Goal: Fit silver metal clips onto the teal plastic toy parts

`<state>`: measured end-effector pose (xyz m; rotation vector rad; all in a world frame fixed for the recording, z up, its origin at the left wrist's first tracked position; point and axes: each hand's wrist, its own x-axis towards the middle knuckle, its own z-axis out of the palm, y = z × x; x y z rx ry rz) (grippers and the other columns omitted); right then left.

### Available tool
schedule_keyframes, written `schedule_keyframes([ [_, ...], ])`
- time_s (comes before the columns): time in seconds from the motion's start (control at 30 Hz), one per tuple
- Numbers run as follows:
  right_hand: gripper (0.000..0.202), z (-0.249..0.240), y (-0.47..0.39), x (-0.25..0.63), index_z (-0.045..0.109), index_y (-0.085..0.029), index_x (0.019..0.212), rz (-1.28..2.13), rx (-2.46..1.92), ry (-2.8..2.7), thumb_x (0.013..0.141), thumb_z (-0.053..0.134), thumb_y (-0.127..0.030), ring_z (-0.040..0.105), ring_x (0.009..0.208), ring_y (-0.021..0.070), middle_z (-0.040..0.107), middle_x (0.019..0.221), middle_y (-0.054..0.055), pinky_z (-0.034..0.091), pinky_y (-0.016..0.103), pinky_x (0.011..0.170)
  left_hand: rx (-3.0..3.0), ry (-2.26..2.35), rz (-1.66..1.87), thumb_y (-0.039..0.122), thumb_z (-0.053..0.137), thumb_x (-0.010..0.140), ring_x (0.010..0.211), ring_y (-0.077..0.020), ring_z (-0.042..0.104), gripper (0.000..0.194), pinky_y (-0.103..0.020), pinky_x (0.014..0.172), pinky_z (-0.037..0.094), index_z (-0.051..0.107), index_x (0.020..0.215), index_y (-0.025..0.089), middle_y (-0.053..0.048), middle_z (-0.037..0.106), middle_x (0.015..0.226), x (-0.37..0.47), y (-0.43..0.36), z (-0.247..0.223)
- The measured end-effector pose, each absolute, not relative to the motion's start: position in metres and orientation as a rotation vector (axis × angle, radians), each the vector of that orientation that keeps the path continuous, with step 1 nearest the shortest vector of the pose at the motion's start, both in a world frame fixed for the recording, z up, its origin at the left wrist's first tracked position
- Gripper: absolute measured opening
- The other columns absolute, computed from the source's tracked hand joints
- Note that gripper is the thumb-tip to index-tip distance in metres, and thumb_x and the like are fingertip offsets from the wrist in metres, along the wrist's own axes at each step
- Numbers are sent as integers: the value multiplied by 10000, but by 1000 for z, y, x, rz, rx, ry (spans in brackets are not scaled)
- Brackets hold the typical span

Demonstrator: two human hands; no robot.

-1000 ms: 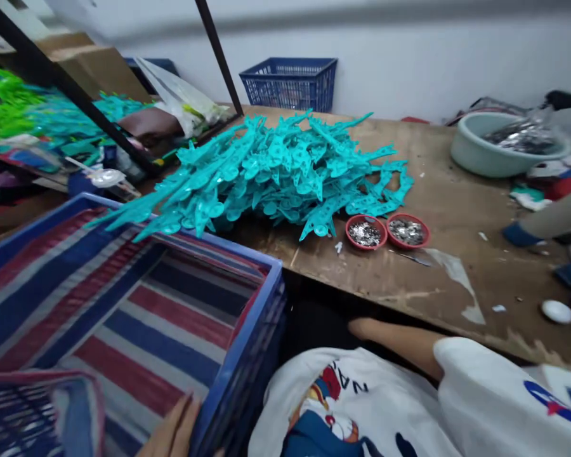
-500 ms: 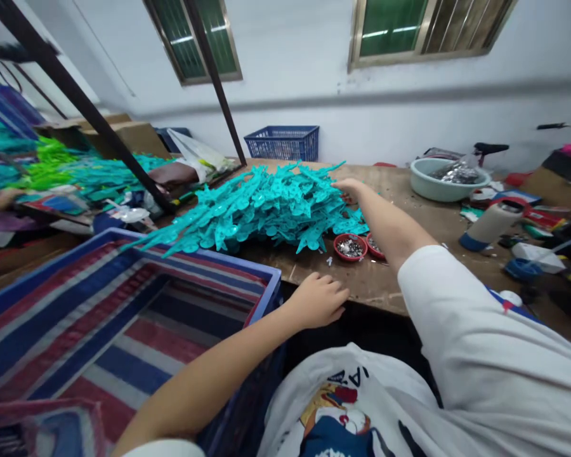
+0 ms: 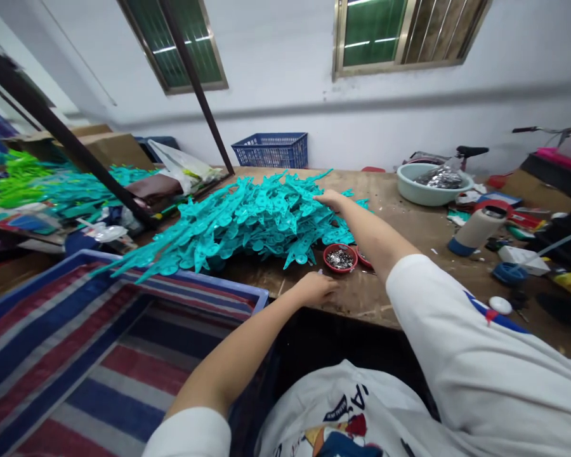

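Observation:
A large heap of flat teal plastic pieces point(image 3: 247, 219) lies on the brown table, its long ends hanging over the crate at the left. My right hand point(image 3: 332, 200) reaches to the upper right side of this heap and touches it; its fingers bend down among the pieces, partly hidden. At the table's front edge my left hand point(image 3: 315, 289) rests with its fingers curled together and pointing down. A tiny pale bit shows by its fingers, too small to name. Just beyond it stands a red bowl point(image 3: 340, 269) of small shiny metal parts. A second red bowl point(image 3: 363, 256) is partly covered by my right arm.
A blue crate point(image 3: 261, 298) lined with striped cloth stands at the front left. On the right are a pale green basin point(image 3: 412, 190), a drink flask point(image 3: 476, 231) and clutter. A blue basket point(image 3: 271, 151) sits by the wall. A dark post point(image 3: 197, 89) rises behind the heap.
My view has shifted a little. My left hand has moved forward onto the table edge near the red bowl, its fingers now curled. My right hand has shifted slightly further over the heap.

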<state>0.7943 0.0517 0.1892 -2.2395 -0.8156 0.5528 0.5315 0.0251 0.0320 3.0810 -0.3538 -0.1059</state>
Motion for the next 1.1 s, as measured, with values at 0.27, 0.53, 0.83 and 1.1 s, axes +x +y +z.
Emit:
schedule_keyframes([
  [0.27, 315, 204, 25, 794, 620, -165, 894, 197, -2113, -1040, 1201, 579, -222, 621, 1094, 217, 737, 995, 103, 449, 272, 1019, 2977, -225, -108, 251, 758, 1061, 1070, -301, 830, 133, -445, 1080, 604, 854, 1006, 178, -116, 848, 1017, 517, 12, 30],
  [0.53, 316, 109, -141, 697, 605, -206, 966, -41, -2059, -954, 1199, 508, -395, 651, 979, 238, 753, 1055, 87, 456, 310, 916, 1839, 241, 681, 532, 777, 1088, 1288, -310, 786, 857, -387, 1031, 682, 411, 1765, 156, -261, 671, 1590, 556, -18, 84],
  [0.83, 380, 117, -300, 613, 869, -277, 1184, 50, -2250, -1798, 1088, 758, -628, 714, 1278, 405, 811, 1261, 161, 542, 502, 1055, 2686, 108, 2, 482, 890, 912, 798, -269, 748, 385, -304, 806, 598, 688, 790, 178, -46, 649, 678, 588, -41, 143],
  [1.1, 614, 45, -271, 836, 885, -195, 1188, 31, -2860, -1391, 1030, 805, -783, 771, 1107, 357, 825, 1158, 168, 626, 502, 1010, 3127, 191, -776, 484, 689, 1059, 1200, -453, 784, 485, -504, 1018, 624, 804, 1320, 92, -292, 789, 1319, 585, -13, 56],
])
